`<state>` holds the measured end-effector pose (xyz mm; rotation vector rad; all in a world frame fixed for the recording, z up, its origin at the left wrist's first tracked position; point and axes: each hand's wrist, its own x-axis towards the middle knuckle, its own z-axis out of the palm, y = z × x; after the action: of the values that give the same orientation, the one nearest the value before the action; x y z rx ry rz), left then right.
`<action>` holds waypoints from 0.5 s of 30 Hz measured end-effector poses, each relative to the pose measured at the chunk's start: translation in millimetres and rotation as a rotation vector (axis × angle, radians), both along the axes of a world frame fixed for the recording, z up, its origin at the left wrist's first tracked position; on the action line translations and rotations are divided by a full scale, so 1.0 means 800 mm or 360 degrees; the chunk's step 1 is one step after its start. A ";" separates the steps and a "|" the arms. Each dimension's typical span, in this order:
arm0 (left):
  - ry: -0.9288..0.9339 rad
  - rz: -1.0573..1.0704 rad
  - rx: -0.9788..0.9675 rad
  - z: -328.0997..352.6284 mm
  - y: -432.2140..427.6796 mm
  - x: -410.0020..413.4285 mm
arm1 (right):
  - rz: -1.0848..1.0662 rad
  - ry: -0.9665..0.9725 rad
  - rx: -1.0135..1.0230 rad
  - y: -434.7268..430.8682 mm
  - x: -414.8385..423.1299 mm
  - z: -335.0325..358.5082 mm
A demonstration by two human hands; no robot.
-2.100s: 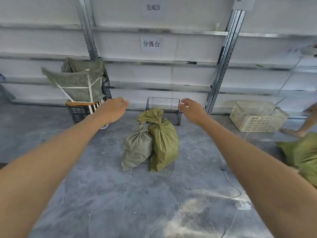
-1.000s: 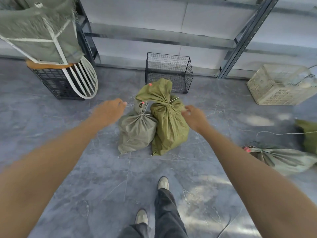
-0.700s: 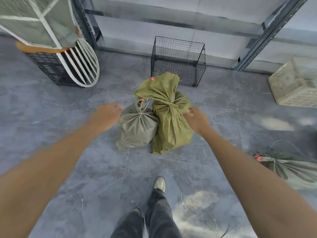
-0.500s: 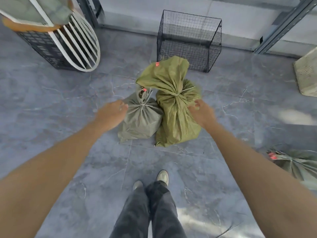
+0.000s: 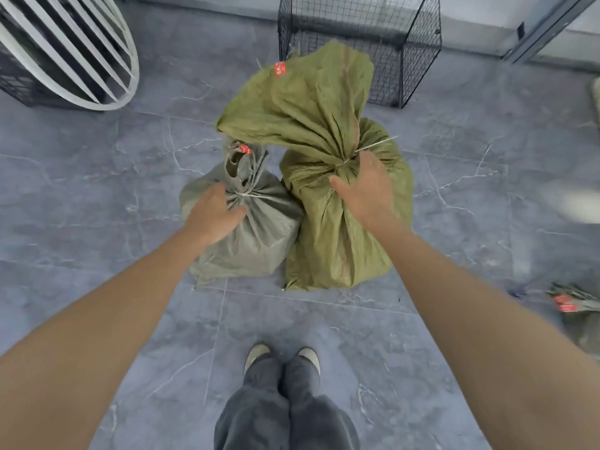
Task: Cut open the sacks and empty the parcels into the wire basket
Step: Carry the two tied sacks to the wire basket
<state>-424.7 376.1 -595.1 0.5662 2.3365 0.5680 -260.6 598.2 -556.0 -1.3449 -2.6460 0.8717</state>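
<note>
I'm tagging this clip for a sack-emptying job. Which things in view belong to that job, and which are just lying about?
Job: grey-green sack under the left hand; olive sack, right hand at its tied neck; wire basket behind them; third sack at the right edge.
Lying about: white slatted frame, black crate, shelf upright.
</note>
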 end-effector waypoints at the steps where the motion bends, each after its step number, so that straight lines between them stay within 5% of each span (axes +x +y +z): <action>1: 0.0015 0.0011 0.0020 -0.018 0.006 -0.006 | 0.0020 0.0005 0.0054 0.004 -0.007 -0.011; 8: 0.0125 0.0137 0.0064 -0.060 0.051 -0.014 | 0.0027 0.0043 0.0246 0.015 -0.033 -0.066; 15: -0.0188 0.0316 -0.0102 -0.105 0.051 -0.013 | -0.0067 -0.0028 0.0473 0.012 -0.038 -0.087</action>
<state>-434.8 416.9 -679.0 0.2650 2.3033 0.5973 -291.1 607.5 -625.7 -1.3302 -2.6169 0.4397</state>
